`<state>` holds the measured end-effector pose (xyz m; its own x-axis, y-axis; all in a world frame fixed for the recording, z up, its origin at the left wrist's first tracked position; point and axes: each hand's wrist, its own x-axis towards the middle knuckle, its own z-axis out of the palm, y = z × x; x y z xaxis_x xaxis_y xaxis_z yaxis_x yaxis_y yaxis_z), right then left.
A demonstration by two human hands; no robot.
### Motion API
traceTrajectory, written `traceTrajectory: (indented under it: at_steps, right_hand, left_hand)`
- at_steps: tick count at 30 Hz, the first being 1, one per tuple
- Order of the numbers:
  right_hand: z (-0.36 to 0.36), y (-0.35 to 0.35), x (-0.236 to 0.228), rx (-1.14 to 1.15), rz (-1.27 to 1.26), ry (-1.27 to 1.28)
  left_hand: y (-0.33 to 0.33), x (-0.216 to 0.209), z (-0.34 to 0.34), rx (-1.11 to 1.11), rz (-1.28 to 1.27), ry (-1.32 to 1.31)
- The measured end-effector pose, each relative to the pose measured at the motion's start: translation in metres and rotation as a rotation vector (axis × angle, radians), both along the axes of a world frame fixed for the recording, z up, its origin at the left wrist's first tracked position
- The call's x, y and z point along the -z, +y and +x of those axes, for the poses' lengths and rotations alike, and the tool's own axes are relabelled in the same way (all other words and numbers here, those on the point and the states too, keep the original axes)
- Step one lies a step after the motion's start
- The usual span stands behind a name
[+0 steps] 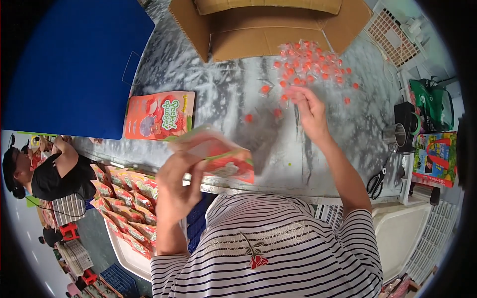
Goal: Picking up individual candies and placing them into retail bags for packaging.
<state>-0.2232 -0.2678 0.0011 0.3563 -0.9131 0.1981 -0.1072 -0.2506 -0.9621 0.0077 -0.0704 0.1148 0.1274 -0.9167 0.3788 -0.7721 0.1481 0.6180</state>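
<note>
My left hand (180, 186) grips a red and green candy pouch (231, 166) by its side, held tilted above the table's near edge with its mouth parted. My right hand (310, 111) reaches over the table with its fingers stretched to the left, blurred at the tips; nothing shows clearly in them. Beside those fingertips lies a wrapped red candy (284, 98). Between hand and pouch are two blurred candies, one of them a red candy (249, 118); I cannot tell whether they rest or move. Beyond my right hand spreads a pile of clear-wrapped red candies (308, 59).
A stack of flat pouches (160, 115) lies left, near a large blue panel (69, 64). An open cardboard box (258, 42) stands at the back. Filled pouches crowd a white tray (130, 258) at lower left. Black scissors (376, 185) lie right. A person (54, 171) works at far left.
</note>
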Motion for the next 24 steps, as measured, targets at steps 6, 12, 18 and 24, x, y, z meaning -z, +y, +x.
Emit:
traceTrajectory:
  at_steps: [6, 12, 18, 24]
  right_hand:
    - [0.002, -0.051, 0.071, 0.037, -0.193, 0.341]
    - [0.023, -0.050, 0.073, -0.032, -0.246, 0.549]
    - [0.048, -0.092, 0.047, 0.106, -0.670, 0.684]
    - [0.065, -0.104, 0.058, -0.105, -0.625, 1.069]
  left_hand:
    - [0.027, 0.006, 0.020, -0.221, 0.036, -0.024]
    - [0.028, 0.008, 0.019, -0.255, 0.023, 0.027]
    - [0.035, 0.008, 0.018, -0.268, 0.065, 0.030]
    - [0.031, 0.012, 0.017, -0.210, 0.032, 0.016]
